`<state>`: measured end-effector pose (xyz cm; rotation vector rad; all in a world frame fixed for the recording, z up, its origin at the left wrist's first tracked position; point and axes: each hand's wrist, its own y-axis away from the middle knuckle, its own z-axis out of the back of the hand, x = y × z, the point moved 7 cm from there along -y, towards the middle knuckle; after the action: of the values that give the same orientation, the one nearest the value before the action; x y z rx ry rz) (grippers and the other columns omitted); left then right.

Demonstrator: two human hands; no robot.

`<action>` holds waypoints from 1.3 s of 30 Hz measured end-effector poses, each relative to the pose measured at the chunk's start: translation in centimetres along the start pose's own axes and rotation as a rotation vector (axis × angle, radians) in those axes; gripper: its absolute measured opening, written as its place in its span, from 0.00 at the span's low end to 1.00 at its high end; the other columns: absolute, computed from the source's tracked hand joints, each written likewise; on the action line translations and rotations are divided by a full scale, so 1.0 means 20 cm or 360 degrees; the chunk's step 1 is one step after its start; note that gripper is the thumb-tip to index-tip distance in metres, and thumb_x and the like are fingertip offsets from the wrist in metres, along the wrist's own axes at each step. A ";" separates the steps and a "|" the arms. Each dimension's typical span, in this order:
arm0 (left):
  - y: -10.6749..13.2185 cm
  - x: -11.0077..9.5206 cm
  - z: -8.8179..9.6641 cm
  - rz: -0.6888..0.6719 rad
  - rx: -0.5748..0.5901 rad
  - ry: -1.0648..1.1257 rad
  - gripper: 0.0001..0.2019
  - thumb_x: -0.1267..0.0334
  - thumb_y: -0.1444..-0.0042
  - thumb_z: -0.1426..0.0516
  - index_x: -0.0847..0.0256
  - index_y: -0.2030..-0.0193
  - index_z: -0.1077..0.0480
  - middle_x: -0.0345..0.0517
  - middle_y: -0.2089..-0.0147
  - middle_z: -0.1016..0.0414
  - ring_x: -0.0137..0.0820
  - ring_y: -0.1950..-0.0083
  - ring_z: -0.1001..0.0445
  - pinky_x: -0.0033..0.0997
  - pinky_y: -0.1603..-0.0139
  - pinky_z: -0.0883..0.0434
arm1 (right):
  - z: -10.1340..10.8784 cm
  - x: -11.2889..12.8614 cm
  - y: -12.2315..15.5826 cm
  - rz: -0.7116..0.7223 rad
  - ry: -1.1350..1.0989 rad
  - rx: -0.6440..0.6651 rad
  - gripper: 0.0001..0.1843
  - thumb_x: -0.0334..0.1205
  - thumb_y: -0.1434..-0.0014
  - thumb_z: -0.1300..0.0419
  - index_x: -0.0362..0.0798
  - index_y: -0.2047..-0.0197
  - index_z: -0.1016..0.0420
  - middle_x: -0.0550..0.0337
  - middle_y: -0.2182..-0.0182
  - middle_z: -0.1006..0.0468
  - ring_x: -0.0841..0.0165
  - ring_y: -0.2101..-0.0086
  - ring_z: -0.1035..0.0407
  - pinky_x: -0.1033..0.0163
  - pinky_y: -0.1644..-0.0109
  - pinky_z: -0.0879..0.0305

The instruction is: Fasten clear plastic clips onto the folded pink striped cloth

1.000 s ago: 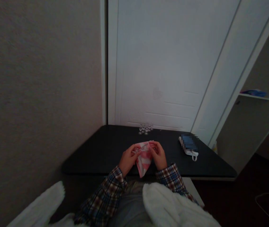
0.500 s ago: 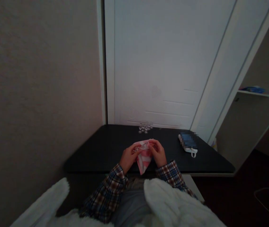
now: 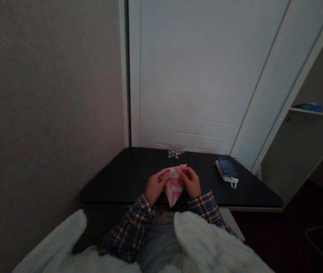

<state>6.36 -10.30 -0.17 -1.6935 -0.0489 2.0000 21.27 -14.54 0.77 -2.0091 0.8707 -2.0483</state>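
Head view finds the left hand (image 3: 156,186) and right hand (image 3: 192,182) each pinching the cloth (image 3: 175,189) near its top, over the near side of the table (image 3: 116,182); judged light, soft and limp, it suits fingertip holds at its upper corners.

Pink-white cloth (image 3: 175,188) partly hidden behind hands (image 3: 154,187) (image 3: 193,185), pixelated device (image 3: 227,168), white garment (image 3: 207,239) cropped below

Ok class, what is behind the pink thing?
Black table, then clear pieces near the white panel. The pink thing, held by the left hand and right hand, covers whatever is directly behind it.
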 end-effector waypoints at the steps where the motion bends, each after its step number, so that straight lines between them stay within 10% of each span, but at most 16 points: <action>1: 0.00 -0.01 0.00 -0.0002 -0.0001 0.0007 0.22 0.55 0.51 0.44 0.63 0.51 0.30 0.37 0.83 0.34 0.23 0.83 0.40 0.21 0.83 0.42 | 0.00 0.00 0.00 0.0003 0.0016 0.0004 0.09 0.43 0.49 0.41 0.47 0.67 0.30 0.62 0.73 0.29 0.73 0.76 0.37 0.69 0.76 0.41; 18: 0.00 -0.02 0.03 -0.0072 -0.0082 0.0264 0.20 0.59 0.52 0.43 0.59 0.51 0.30 0.45 0.60 0.30 0.19 0.80 0.38 0.18 0.85 0.41 | -0.01 -0.01 0.01 0.0011 0.0185 0.0081 0.07 0.42 0.48 0.43 0.48 0.67 0.33 0.65 0.76 0.31 0.74 0.79 0.39 0.69 0.77 0.43; 39: 0.01 -0.03 -0.01 -0.0046 -0.0008 0.0145 0.13 0.58 0.54 0.41 0.64 0.63 0.30 0.41 0.73 0.29 0.22 0.80 0.37 0.19 0.84 0.41 | 0.01 0.01 0.01 0.0015 0.0163 -0.0009 0.08 0.43 0.49 0.42 0.48 0.68 0.32 0.64 0.74 0.30 0.74 0.78 0.39 0.69 0.75 0.41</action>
<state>6.55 -10.67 0.24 -1.7751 -0.0462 1.9006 21.36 -14.77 0.78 -1.9137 0.9028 -2.1626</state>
